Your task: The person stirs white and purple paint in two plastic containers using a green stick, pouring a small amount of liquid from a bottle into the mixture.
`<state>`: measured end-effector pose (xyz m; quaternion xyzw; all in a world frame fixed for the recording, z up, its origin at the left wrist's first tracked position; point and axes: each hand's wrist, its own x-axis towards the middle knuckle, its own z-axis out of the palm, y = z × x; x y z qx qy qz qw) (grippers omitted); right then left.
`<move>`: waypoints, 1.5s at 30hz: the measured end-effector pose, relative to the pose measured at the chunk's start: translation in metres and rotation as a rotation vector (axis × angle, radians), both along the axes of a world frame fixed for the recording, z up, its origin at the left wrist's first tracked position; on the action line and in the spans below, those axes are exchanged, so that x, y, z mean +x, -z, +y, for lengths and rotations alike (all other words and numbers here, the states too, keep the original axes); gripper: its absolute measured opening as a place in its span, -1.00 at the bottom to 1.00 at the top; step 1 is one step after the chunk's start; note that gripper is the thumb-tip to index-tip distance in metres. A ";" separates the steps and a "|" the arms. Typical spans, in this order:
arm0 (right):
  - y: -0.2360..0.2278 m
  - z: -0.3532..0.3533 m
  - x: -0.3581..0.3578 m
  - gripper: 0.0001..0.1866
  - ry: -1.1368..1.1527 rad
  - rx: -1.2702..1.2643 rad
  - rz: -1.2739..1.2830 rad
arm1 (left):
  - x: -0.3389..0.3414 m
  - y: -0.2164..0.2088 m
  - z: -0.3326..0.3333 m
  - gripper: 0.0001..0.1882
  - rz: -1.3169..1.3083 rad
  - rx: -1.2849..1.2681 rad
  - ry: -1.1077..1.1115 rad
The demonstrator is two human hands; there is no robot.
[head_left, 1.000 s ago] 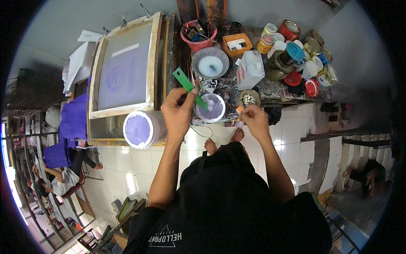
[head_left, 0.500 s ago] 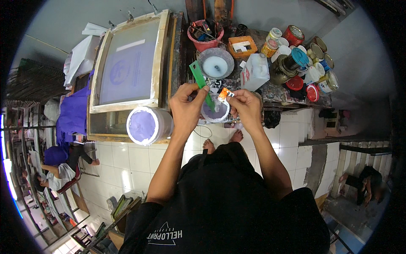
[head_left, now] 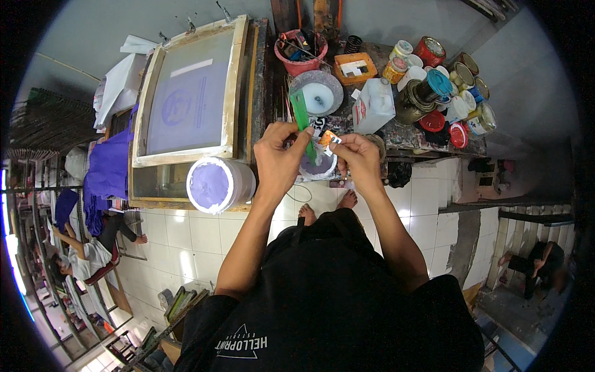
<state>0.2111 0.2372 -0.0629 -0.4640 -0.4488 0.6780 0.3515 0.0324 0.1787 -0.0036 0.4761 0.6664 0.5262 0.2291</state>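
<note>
My left hand point(head_left: 277, 156) grips a flat green plastic strip point(head_left: 300, 109), ruler-like with a hole near its far end. Between the fingers of my right hand point(head_left: 361, 160) is a small orange and white card point(head_left: 329, 142), held close beside the strip. Pale ink shows near where the strip and card meet; whether they touch I cannot tell. Right under both hands is a small tub of lilac ink point(head_left: 318, 167), partly covered by them. A larger white tub of lilac ink point(head_left: 209, 185) stands left of my left wrist.
A wood-framed printing screen point(head_left: 233, 93) lies on the bench at left. Beyond my hands are a grey bowl of whitish liquid point(head_left: 334, 94), a white jug point(head_left: 374, 106), an orange basket point(head_left: 365, 61) and several paint cans point(head_left: 431, 52). Two other people sit at far left and far right.
My left hand has shifted slightly right, and the green strip's far end has swung right, so it stands straighter. At far left, a person has lifted purple cloth.
</note>
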 end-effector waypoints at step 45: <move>-0.024 0.036 0.008 -0.84 -0.302 0.044 -0.184 | -0.008 -0.006 -0.008 -0.83 0.096 -0.002 0.255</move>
